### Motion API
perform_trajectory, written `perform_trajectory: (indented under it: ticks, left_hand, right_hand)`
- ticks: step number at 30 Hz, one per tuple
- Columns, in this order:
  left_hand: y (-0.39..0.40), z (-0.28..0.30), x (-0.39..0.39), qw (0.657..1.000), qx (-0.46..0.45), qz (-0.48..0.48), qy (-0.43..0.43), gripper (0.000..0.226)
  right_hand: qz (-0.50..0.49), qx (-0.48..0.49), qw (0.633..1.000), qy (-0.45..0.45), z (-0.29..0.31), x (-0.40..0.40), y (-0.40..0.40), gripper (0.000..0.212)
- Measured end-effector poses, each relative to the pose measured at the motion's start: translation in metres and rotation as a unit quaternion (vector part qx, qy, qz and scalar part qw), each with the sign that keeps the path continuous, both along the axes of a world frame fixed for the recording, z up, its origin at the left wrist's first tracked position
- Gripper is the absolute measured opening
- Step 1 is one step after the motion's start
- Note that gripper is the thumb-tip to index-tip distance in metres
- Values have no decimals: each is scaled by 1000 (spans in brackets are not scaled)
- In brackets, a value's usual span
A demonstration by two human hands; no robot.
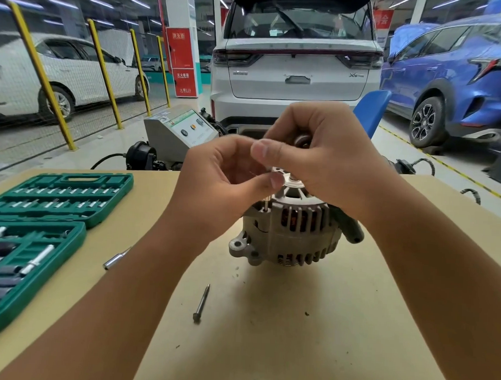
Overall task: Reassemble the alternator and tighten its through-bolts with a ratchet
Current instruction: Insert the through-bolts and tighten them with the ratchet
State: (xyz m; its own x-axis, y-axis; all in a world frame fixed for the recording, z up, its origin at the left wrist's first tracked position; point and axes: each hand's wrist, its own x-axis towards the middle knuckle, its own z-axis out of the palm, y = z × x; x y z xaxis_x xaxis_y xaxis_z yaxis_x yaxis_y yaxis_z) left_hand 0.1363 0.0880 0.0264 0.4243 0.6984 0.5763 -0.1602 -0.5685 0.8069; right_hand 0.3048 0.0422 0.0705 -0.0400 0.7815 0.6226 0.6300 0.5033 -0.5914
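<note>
Tan tabletop (295, 321) in car workshop; left grip (223, 185) pinching through-bolt (267, 203), right grip (325, 161) unclear.

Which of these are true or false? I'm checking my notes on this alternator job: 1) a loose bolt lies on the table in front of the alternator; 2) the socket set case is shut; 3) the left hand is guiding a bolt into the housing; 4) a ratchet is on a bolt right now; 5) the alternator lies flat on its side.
1) True: a loose bolt lies on the table, nearer the camera than the alternator.
2) False: the socket set case lies open, sockets showing.
3) True: the left hand pinches a through-bolt entering the housing.
4) False: no ratchet is on any bolt; the right hand holds the alternator's top.
5) False: it stands upright, shaft end up.
</note>
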Motion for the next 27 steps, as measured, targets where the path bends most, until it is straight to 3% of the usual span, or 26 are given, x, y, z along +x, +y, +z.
perform_trajectory:
  ticks: [2, 6, 8, 11, 16, 19, 22, 27]
  left_hand:
    - [0, 0, 0, 1000, 11, 1, 7, 27]
    - [1, -2, -2, 1000, -21, -7, -16, 32]
    - [0, -2, 1, 1000, -13, 7, -1, 31]
    - [-2, -4, 5, 999, 2, 34, 3, 26]
    - [1, 1, -2, 999, -39, 4, -16, 39]
    - [2, 1, -2, 1000, -21, -3, 8, 38]
    - [0, -1, -1, 999, 15, 14, 25, 31]
    - [2, 3, -7, 999, -30, -18, 23, 53]
  right_hand:
    - [-20, -2, 1000, -4, -2, -1, 1, 23]
    - [69, -66, 995, 6, 2, 3, -2, 12]
    - [35, -45, 998, 2, 2, 3, 0, 5]
    - [-8, -19, 1000, 11, -1, 2, 2, 18]
    - [101, -73, 992, 18, 4, 7, -4, 12]
    - [50, -55, 997, 3, 3, 1, -1, 4]
    - [-10, -41, 999, 6, -3, -3, 1, 23]
    - [85, -86, 992, 40, 4, 2, -6, 11]
